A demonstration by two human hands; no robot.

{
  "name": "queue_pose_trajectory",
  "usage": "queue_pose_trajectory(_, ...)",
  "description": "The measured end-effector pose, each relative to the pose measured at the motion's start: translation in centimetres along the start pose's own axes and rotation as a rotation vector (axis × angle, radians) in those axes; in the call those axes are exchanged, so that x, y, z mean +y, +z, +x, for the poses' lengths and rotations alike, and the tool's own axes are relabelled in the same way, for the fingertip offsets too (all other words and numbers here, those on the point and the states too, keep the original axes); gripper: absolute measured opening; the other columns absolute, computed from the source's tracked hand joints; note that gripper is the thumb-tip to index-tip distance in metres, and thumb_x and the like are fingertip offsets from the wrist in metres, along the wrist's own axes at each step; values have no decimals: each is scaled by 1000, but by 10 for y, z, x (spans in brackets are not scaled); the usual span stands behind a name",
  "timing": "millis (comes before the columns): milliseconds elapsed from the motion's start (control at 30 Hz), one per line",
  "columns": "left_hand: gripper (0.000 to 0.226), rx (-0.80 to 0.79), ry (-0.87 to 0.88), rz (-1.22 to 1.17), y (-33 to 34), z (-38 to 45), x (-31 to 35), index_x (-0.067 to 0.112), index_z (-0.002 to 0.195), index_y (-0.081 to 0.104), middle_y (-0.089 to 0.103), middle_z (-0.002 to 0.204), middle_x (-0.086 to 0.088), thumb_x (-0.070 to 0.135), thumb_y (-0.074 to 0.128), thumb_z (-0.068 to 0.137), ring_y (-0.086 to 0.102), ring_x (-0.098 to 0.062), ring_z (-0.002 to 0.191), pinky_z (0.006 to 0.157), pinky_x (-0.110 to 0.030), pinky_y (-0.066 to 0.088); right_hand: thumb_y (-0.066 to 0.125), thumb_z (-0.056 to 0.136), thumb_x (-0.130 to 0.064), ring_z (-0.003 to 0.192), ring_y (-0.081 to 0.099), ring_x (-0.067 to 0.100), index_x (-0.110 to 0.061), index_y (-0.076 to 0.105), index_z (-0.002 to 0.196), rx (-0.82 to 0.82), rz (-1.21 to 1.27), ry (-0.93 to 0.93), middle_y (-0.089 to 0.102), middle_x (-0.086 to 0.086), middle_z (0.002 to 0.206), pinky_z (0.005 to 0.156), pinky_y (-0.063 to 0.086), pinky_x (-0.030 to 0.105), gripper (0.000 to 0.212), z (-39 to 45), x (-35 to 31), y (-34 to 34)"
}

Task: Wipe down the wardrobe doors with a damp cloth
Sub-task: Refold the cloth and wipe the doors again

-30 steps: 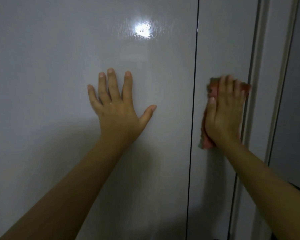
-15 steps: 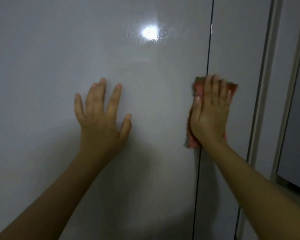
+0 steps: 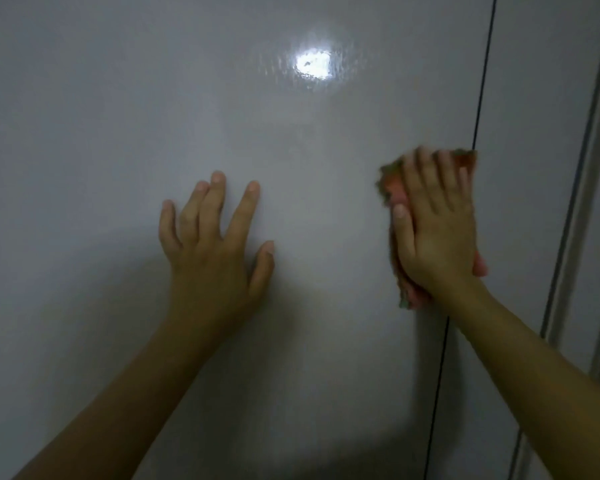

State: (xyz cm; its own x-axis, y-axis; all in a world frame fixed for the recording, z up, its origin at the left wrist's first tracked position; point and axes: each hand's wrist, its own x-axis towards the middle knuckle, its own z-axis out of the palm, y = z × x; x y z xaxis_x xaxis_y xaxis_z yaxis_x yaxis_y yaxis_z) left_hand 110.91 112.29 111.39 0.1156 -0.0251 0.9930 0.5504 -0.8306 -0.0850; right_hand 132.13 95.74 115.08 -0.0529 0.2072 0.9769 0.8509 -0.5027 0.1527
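— What are your fingers doing?
— My right hand presses the orange cloth flat, fingers straight, against the big wardrobe door beside the seam.
— The left?
— My left hand is spread, holding nothing, on the same door.

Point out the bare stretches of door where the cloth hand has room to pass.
Bare door lies between the left hand and the cloth under the right hand, above both hands around the glare, and right of the seam. The only crowding is at the hands.
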Motion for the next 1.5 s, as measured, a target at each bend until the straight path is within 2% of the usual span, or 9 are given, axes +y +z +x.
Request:
queue_pose_trajectory(67, 60, 3, -9, -27, 1, 1, 1, 15, 141, 45, 41, 143, -23, 43, 46, 88, 33, -35, 132, 109, -56, 20, 25, 99, -30, 145, 14, 29, -8, 22, 150, 106, 20, 330, 20, 12, 157, 119, 4, 43, 56, 9, -33, 8)
queue_pose_trajectory(133, 60, 1, -16, -52, 1, 0, 2, 14, 141, 46, 41, 142, -23, 43, 45, 88, 34, -36, 132, 110, -56, 19, 26, 98, -33, 145, 13, 31, -7, 21, 150, 119, 42, 384, 18, 13, 157, 119, 4, 44, 58, 2, -73, 15)
queue_pose_trajectory(367, 57, -45, 47, -83, -18, -1, -24, 11, 140, 45, 41, 144, -20, 37, 40, 90, 38, -32, 132, 111, -53, 10, 34, 98, -37, 145, 17, 24, -16, 30, 147, -196, -33, -563, 24, 5, 154, 119, 9, 44, 54, -37, -76, 12)
queue_pose_trajectory(433, 56, -56, 28, -81, -27, -4, -37, 10, 140, 45, 40, 145, -20, 37, 39, 91, 37, -33, 133, 111, -53, 8, 34, 97, -36, 145, 16, 24, -15, 28, 147, -171, -8, -463, 23, 7, 154, 119, 7, 45, 54, -15, -65, 10)
queue_pose_trajectory(633, 55, -70, -37, -28, -34, -14, -75, 11, 140, 44, 38, 146, -21, 38, 37, 92, 34, -34, 136, 112, -53, 7, 24, 98, -33, 145, 13, 30, -9, 20, 150, 144, 49, 418, 19, 12, 157, 119, 6, 45, 57, 23, -137, 26)
queue_pose_trajectory(900, 53, -34, 47, -87, -34, -17, -92, 8, 137, 48, 43, 143, -20, 33, 40, 91, 37, -30, 133, 110, -53, 13, 33, 98, -36, 146, 14, 23, -17, 26, 148, -163, -3, -402, 19, 3, 155, 119, 6, 41, 55, -35, -168, 26)
queue_pose_trajectory(1167, 50, -18, -27, -19, -51, -31, -147, 8, 136, 49, 41, 144, -20, 32, 39, 93, 36, -30, 135, 111, -53, 12, 22, 99, -35, 146, 12, 30, -9, 20, 150, 100, 38, 294, 18, 12, 157, 119, 5, 44, 57, 44, -213, 35)
queue_pose_trajectory(1400, 51, -37, 26, -33, -55, -35, -172, 9, 137, 48, 42, 145, -18, 32, 40, 92, 38, -27, 134, 110, -53, 13, 38, 97, -35, 144, 19, 24, -17, 33, 147, -148, 55, -410, 26, 3, 154, 119, 8, 42, 54, -20, -277, 44)
queue_pose_trajectory(1500, 50, -43, 32, -43, -68, -37, -190, 8, 136, 50, 44, 143, -17, 31, 38, 93, 39, -26, 133, 110, -54, 16, 37, 96, -35, 144, 20, 22, -18, 33, 146, -148, 18, -464, 27, 3, 153, 119, 9, 41, 53, -5, -255, 41)
